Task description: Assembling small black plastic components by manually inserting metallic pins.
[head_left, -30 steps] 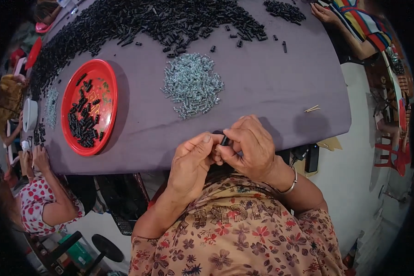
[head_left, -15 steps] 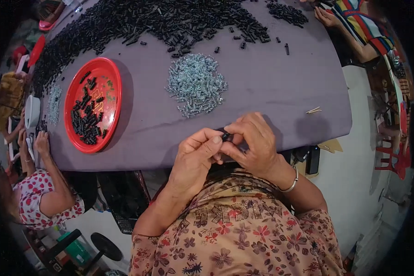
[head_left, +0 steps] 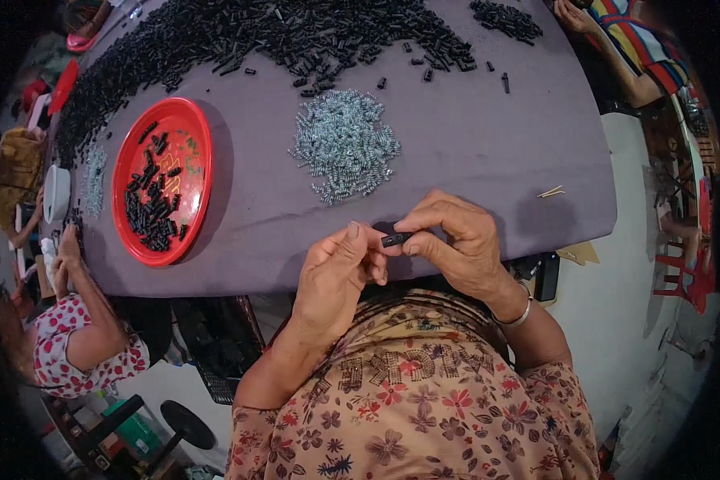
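Note:
A small black plastic tube-like piece (head_left: 394, 239) is held sideways just above the near edge of the cloth. My right hand (head_left: 458, 244) pinches its right end between thumb and forefinger. At the other end, my left hand (head_left: 334, 272) has its fingers curled, the forefinger touching the piece and the thumb raised off it. Whether anything small is tucked in the left fingers is hidden. Beyond my hands lies a heap of small silvery coil springs (head_left: 344, 144). To the left, a red round tray (head_left: 196, 188) holds many black pieces.
A large mound of black pieces (head_left: 280, 36) spreads across the far side of the purple-grey tablecloth (head_left: 488, 152), with a smaller pile (head_left: 508, 20) at far right. Two thin yellowish sticks (head_left: 550, 192) lie on the right. Other people sit at left and far right; a white container (head_left: 57, 194) stands at left.
My hands have moved slightly apart, baring more of the black piece. My left thumb has lifted off it, and my right hand has shifted a little to the right.

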### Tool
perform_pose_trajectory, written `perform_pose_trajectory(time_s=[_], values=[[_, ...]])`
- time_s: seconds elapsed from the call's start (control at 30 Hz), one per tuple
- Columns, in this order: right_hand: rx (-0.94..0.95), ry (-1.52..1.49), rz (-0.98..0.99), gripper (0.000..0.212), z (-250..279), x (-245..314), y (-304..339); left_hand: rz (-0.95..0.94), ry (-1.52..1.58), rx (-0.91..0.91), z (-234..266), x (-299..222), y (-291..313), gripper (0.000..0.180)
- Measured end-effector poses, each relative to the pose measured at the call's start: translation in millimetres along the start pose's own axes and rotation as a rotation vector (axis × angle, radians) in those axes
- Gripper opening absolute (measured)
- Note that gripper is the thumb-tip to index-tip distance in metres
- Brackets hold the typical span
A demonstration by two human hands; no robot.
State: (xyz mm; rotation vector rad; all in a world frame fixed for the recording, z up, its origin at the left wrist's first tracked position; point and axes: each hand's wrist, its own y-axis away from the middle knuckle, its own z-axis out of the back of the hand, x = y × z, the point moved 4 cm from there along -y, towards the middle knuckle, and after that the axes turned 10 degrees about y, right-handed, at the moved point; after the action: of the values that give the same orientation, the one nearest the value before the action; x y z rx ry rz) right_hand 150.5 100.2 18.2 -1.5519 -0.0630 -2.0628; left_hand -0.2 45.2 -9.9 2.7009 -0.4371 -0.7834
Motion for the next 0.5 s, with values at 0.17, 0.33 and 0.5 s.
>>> perform_pose_trajectory(time_s=[0.17, 0.33, 0.5], values=[[0.032, 0.02, 0.015, 0.015, -0.6, 2.7, -1.7, -0.021, -0.068, 0.0, 2.3, 2.0, 0.1, 0.022], [0.031, 0.018, -0.012, 0.016, 0.0, 0.8, -1.4, -0.006, -0.093, -0.049, -6.3, 1.4, 0.0, 0.02], [0.01, 0.041, -0.027, 0.017, 0.3, 1.1, -2.9, -0.011, -0.128, -0.056, -4.9, 1.6, 0.0, 0.022]])
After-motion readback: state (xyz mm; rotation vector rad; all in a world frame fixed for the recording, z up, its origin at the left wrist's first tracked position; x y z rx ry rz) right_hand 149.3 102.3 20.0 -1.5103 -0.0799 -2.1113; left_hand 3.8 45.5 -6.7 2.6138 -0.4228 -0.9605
